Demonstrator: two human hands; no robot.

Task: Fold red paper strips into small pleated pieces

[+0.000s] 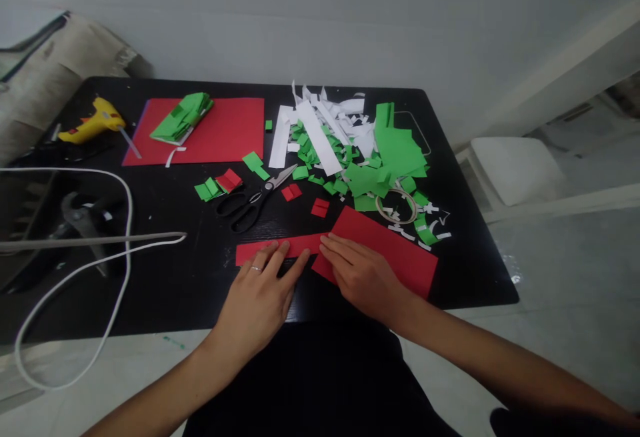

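Note:
A narrow red paper strip [305,243] lies flat along the front of the black table. My left hand [263,290], wearing a ring, rests on the strip with fingers spread and fingertips pressing it down. My right hand [367,273] lies with fingers stretched out, its fingertips at the strip's right end; its thumb is hidden. Beneath that hand is a wider red paper sheet [395,247], set at an angle. Just beyond the strip are small folded red pieces [320,207] and black-handled scissors [255,200], their blades slightly apart.
Green and white paper scraps [320,140] pile up at the back, with a tape roll [397,207] beside them. Back left, a folded green bundle [183,118] sits on red sheets [235,130]. A yellow glue gun [95,122], pliers [85,220] and white cable [127,270] occupy the left.

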